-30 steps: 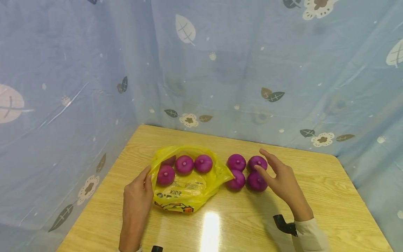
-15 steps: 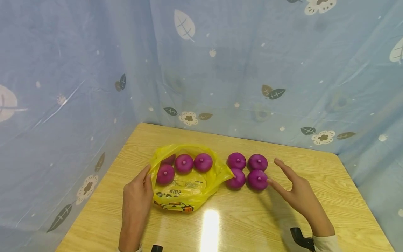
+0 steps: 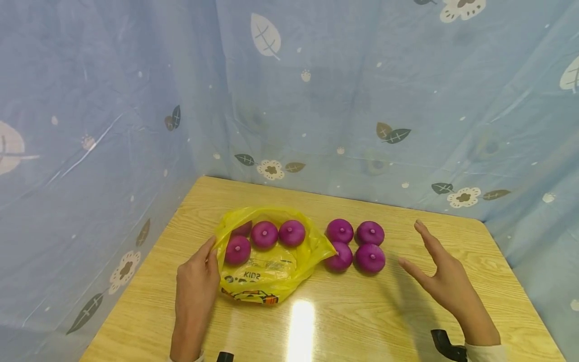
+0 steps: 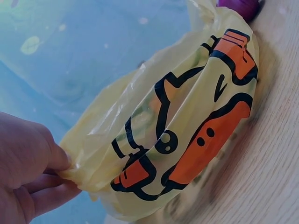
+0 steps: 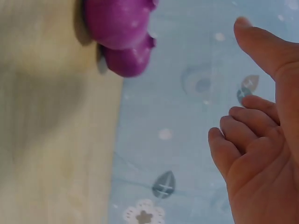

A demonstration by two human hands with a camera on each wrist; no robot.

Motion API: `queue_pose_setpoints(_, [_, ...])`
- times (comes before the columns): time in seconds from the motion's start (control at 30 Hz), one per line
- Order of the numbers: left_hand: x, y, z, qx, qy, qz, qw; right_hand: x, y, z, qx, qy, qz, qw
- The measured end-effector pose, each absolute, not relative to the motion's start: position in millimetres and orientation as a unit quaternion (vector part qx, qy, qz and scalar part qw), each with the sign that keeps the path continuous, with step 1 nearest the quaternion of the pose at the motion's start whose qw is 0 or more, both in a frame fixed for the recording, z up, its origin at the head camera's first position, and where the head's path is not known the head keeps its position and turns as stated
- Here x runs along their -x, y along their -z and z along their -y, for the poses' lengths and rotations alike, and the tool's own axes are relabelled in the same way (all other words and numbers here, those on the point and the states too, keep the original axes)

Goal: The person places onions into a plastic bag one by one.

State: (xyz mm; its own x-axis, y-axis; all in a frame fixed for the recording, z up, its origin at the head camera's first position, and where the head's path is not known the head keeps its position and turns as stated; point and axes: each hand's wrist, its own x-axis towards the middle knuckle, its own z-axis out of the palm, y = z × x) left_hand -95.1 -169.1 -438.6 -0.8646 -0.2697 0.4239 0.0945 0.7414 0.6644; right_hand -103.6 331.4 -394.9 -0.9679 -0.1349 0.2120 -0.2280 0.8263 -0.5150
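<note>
My left hand point(image 3: 197, 281) pinches the left rim of a yellow plastic bag point(image 3: 289, 286) between thumb and fingers. The bag lies on the table with its mouth spread wide, and orange-and-black print covers its front, as the left wrist view shows. Inside sit several round purple onions point(image 3: 265, 235), each with a short nub on top; one at the back left is partly hidden by the bag. More purple onions point(image 3: 370, 258) stand grouped just right of the bag, one partly covered by its pointed corner. Apart from them on the right, my right hand point(image 3: 448, 281) holds nothing, thumb and fingers spread.
A light wood table point(image 3: 353, 317) carries everything. Blue patterned curtains point(image 3: 316, 100) hang behind it and along both sides. A black strap piece point(image 3: 445, 344) sits at the right wrist.
My right hand has drawn away from the loose onions toward the right and a little nearer the front. The left hand, the bag and the onions keep their places.
</note>
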Motion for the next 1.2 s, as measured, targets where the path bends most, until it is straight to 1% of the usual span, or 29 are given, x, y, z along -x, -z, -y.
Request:
queue_pose_setpoints(0.27, [94.9, 438.7, 170.4, -0.047, 0.362, 0.895, 0.255, 109.2, 428.3, -316.0, -0.117, -0.288, 0.949, 0.057])
queue_pose_setpoints(0.47, [95.3, 438.7, 169.7, -0.045, 0.360, 0.896, 0.257, 114.0, 449.4, -307.0, -0.120, -0.290, 0.948, 0.055])
queue_pose_setpoints(0.8, [95.5, 442.4, 169.7, -0.048, 0.348, 0.901, 0.255, 116.9, 456.2, -293.6, -0.139, -0.290, 0.945, 0.062])
queue_pose_setpoints(1.2, [95.3, 443.4, 167.6, -0.054, 0.350, 0.901, 0.249, 117.4, 463.4, -291.7, -0.139, -0.281, 0.946, 0.078])
